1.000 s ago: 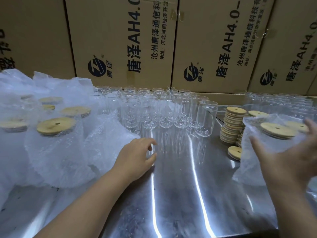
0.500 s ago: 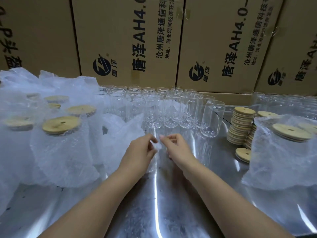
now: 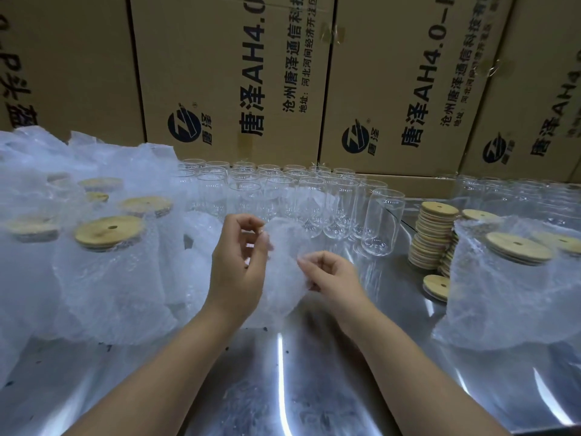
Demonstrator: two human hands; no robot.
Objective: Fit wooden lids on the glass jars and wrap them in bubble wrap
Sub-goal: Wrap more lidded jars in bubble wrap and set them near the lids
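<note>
Low ctr: desk (image 3: 283, 388). Above it, left hand (image 3: 239, 265) & right hand (image 3: 330, 275) each pinch a bubble wrap piece (image 3: 283, 243), prob. teasing it open for a jar. Behind: unlidded glass jars (image 3: 314, 199); lid stack (image 3: 435, 234) mid-right, within reach.

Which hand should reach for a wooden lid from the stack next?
Right, probably. The lid stack stands on the right side, nearer the right hand; the left hand would have to cross over the bubble wrap both hands pinch.

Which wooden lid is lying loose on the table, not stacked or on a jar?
The single lid flat on the table just in front of the lid stacks, beside the right wrapped jar.
</note>
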